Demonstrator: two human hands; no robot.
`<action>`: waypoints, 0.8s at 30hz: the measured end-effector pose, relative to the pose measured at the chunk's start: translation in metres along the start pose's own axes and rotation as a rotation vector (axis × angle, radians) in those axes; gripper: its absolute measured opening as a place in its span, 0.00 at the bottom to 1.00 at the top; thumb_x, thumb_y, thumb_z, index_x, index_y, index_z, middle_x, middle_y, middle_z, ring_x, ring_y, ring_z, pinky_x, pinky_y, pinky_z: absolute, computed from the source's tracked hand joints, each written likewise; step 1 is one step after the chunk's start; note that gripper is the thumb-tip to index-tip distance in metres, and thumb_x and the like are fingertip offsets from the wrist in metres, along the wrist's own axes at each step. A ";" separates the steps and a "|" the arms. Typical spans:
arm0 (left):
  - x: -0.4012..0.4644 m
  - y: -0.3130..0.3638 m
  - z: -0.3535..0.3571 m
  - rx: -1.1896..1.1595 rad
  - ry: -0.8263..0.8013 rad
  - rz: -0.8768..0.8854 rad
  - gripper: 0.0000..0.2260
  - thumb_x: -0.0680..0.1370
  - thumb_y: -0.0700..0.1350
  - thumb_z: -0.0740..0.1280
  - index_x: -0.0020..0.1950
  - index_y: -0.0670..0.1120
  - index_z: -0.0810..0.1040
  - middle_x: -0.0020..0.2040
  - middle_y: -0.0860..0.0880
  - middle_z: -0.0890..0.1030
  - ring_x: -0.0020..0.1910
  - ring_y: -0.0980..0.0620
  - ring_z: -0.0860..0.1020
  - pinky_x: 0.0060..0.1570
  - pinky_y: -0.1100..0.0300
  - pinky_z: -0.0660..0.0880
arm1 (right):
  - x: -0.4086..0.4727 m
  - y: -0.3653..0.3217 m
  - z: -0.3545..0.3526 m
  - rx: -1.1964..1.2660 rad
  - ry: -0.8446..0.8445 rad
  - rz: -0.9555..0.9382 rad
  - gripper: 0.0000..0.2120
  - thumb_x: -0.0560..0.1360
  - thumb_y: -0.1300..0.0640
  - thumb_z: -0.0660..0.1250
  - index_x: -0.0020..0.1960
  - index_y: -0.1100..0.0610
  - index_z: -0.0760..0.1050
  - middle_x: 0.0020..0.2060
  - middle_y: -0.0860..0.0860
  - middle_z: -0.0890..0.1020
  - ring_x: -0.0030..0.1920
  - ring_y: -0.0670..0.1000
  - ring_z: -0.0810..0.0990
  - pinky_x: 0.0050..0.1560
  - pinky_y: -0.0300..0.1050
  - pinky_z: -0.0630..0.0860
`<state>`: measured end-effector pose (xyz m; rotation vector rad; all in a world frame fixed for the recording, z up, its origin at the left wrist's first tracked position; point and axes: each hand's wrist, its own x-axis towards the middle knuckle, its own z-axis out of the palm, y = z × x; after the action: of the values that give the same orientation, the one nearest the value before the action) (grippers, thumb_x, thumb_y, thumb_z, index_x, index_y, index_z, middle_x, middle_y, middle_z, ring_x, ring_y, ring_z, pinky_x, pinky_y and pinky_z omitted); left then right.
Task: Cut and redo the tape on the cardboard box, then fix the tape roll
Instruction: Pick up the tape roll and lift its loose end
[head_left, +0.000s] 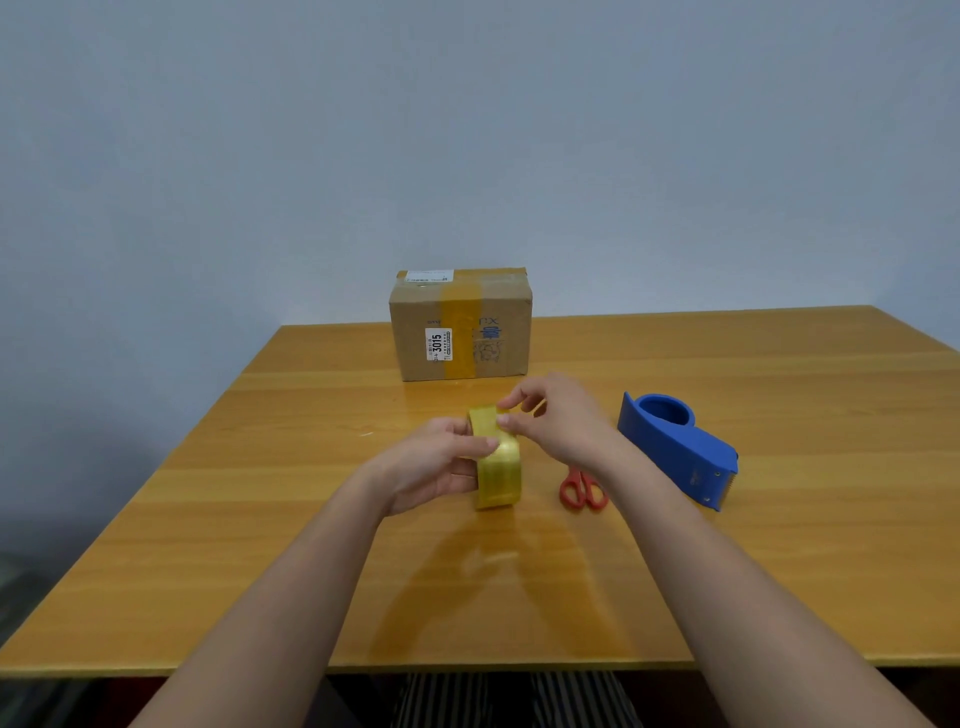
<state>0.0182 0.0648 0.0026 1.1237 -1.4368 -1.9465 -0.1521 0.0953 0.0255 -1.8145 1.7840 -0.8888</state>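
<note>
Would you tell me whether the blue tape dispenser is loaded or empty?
Empty: the blue tape dispenser shows a bare hub; the tape roll is held in both hands.

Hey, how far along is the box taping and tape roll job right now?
The cardboard box stands at the back with a yellow tape band over it, so retaping looks done. In hand: the left hand holds the tape roll while the right hand picks at its top. Left: refitting it into the empty blue dispenser.

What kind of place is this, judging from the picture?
Probably a plain room at home or in an office, used for packing: a bare wooden table against an empty wall, with a taped box, a tape dispenser and scissors.
</note>
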 end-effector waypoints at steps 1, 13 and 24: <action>0.000 0.000 0.000 0.012 -0.008 0.003 0.14 0.77 0.37 0.66 0.62 0.38 0.75 0.52 0.43 0.82 0.50 0.47 0.81 0.57 0.51 0.78 | 0.001 0.000 -0.001 -0.033 0.013 -0.019 0.07 0.73 0.51 0.72 0.50 0.51 0.82 0.49 0.49 0.80 0.46 0.45 0.75 0.42 0.40 0.70; 0.001 0.004 -0.010 0.189 -0.001 -0.017 0.16 0.77 0.34 0.65 0.65 0.35 0.73 0.61 0.35 0.78 0.62 0.38 0.77 0.64 0.43 0.72 | 0.012 -0.018 -0.009 -0.396 -0.041 -0.206 0.06 0.73 0.62 0.69 0.45 0.55 0.85 0.41 0.51 0.85 0.40 0.50 0.81 0.44 0.47 0.79; -0.001 0.008 -0.013 0.273 -0.012 -0.009 0.15 0.78 0.35 0.66 0.64 0.35 0.74 0.59 0.34 0.79 0.57 0.41 0.79 0.62 0.44 0.74 | 0.014 -0.028 -0.005 -0.574 -0.046 -0.240 0.08 0.71 0.65 0.67 0.42 0.55 0.83 0.38 0.51 0.83 0.39 0.55 0.80 0.34 0.43 0.70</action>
<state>0.0284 0.0557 0.0087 1.2374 -1.7467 -1.8034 -0.1366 0.0836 0.0510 -2.4191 1.9532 -0.4231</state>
